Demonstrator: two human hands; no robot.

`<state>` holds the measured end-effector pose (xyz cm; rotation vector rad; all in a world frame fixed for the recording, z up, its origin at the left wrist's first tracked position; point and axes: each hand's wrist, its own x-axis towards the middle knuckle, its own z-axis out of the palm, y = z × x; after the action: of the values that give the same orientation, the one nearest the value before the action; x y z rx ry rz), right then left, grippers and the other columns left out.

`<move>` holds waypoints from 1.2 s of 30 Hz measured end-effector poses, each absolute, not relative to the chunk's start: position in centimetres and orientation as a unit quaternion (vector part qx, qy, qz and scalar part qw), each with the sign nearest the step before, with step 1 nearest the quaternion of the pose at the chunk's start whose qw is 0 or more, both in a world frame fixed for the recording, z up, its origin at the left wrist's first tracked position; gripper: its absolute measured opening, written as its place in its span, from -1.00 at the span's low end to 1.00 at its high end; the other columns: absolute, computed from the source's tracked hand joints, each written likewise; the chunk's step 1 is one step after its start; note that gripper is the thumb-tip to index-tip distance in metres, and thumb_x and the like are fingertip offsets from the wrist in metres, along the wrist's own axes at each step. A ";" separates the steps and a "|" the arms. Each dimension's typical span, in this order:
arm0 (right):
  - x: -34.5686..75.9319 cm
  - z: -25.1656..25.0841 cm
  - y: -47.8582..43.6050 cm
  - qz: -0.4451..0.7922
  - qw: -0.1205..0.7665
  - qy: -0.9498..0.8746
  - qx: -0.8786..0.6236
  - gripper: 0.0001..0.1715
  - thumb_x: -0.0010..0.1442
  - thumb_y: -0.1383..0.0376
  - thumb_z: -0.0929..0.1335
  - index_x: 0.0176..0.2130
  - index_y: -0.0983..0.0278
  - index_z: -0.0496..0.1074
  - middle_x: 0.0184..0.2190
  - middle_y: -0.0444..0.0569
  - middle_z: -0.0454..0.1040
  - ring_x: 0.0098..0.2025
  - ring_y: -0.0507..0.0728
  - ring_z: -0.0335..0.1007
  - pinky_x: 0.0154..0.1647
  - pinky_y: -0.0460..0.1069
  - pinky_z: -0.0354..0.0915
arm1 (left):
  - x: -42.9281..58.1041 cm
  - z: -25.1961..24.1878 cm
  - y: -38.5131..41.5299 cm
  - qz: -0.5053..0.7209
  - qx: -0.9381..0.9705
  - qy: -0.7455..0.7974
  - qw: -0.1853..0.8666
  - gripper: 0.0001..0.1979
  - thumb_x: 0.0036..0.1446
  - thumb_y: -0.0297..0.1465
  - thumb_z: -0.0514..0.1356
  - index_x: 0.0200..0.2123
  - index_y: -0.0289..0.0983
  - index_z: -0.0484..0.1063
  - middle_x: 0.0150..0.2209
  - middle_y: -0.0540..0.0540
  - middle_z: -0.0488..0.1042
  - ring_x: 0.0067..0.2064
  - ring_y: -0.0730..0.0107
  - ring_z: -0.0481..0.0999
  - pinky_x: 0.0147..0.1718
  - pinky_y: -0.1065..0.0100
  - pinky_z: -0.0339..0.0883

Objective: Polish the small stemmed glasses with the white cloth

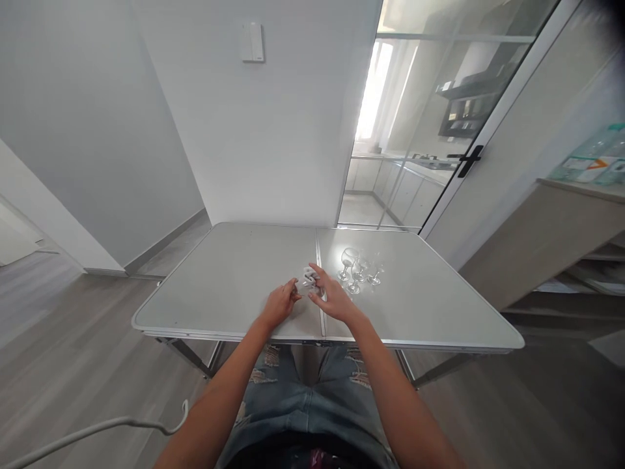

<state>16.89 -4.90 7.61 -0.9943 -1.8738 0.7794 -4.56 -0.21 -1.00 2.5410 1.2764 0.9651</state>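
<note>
Near the middle of the table, a small clear stemmed glass (301, 287) lies on its side between my hands, just above the tabletop. My left hand (280, 306) has its fingers closed on the left end of this glass. A crumpled whitish cloth (309, 276) is at the glass's right end, with the fingers of my right hand (334, 299) curled around it. How far the cloth reaches into the glass cannot be made out. Several clear stemmed glasses (360, 270) stand in a cluster to the right of my right hand.
The pale folding table (234, 280) has a metal seam (318, 244) down its middle. Behind it rise a grey wall (273, 143) and a glass door (405, 124) with a black handle (469, 161). Water bottles (593, 159) stand on a shelf unit at right. A cable (112, 423) hangs at lower left.
</note>
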 end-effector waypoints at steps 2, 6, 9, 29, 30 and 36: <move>17.2 7.6 -4.5 0.289 0.387 -0.784 -0.390 -0.14 0.10 0.27 0.44 0.33 0.01 0.20 -0.10 -0.06 0.55 -0.14 0.20 0.46 0.10 0.15 0.24 | -4.5 -1.0 -0.3 0.296 0.858 0.415 0.060 -0.58 0.29 -0.37 0.11 0.20 -0.26 0.21 -0.18 -0.17 0.56 -0.20 0.20 0.57 -0.22 0.26 0.35; 17.1 7.3 -4.2 0.269 0.341 -0.814 -0.386 -0.19 0.10 0.28 0.45 0.30 0.06 0.27 -0.41 -0.11 0.54 -0.32 0.16 0.42 -0.10 0.06 0.29 | -4.2 -0.7 -0.5 0.243 0.883 0.400 0.041 -0.56 0.29 -0.36 0.13 0.21 -0.29 0.20 -0.19 -0.22 0.57 -0.23 0.15 0.57 -0.24 0.25 0.34; 17.0 7.3 -4.1 0.303 0.338 -0.801 -0.390 -0.24 0.15 0.30 0.40 0.30 0.04 0.26 -0.47 -0.16 0.53 -0.39 0.13 0.40 -0.19 0.02 0.29 | -4.2 -0.5 -0.6 0.234 0.884 0.405 0.025 -0.56 0.31 -0.33 0.11 0.21 -0.29 0.19 -0.18 -0.23 0.58 -0.23 0.13 0.58 -0.25 0.24 0.33; 16.1 3.6 -2.7 0.534 0.529 -0.398 -0.525 -0.48 0.04 0.07 0.42 -0.02 0.22 0.46 -0.47 -0.16 0.48 -0.41 0.07 0.38 -0.41 -0.07 0.22 | -4.2 0.0 -0.9 0.291 0.888 0.353 -0.042 -0.62 0.35 -0.34 0.06 0.21 -0.22 0.29 -0.27 -0.18 0.54 -0.25 0.25 0.54 -0.25 0.26 0.24; 16.1 3.3 -2.6 0.524 0.532 -0.396 -0.535 -0.49 0.05 0.07 0.41 -0.02 0.21 0.43 -0.45 -0.15 0.49 -0.40 0.08 0.39 -0.41 -0.06 0.23 | -4.2 0.0 -0.9 0.294 0.887 0.353 -0.041 -0.61 0.35 -0.33 0.06 0.21 -0.22 0.29 -0.27 -0.18 0.54 -0.25 0.26 0.54 -0.25 0.26 0.24; 16.7 3.8 -2.1 0.372 0.473 -0.549 -0.580 -0.79 0.14 0.13 0.33 -0.42 0.20 0.41 -0.48 -0.12 0.46 -0.40 0.09 0.32 -0.39 -0.05 0.16 | -4.2 -0.1 -0.8 0.302 0.883 0.357 -0.045 -0.61 0.35 -0.35 0.06 0.21 -0.21 0.29 -0.25 -0.18 0.54 -0.26 0.25 0.53 -0.24 0.26 0.24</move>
<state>16.72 -2.06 3.82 -1.4199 -1.3427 0.9104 -4.25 -0.83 -0.13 2.8558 1.1552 0.9778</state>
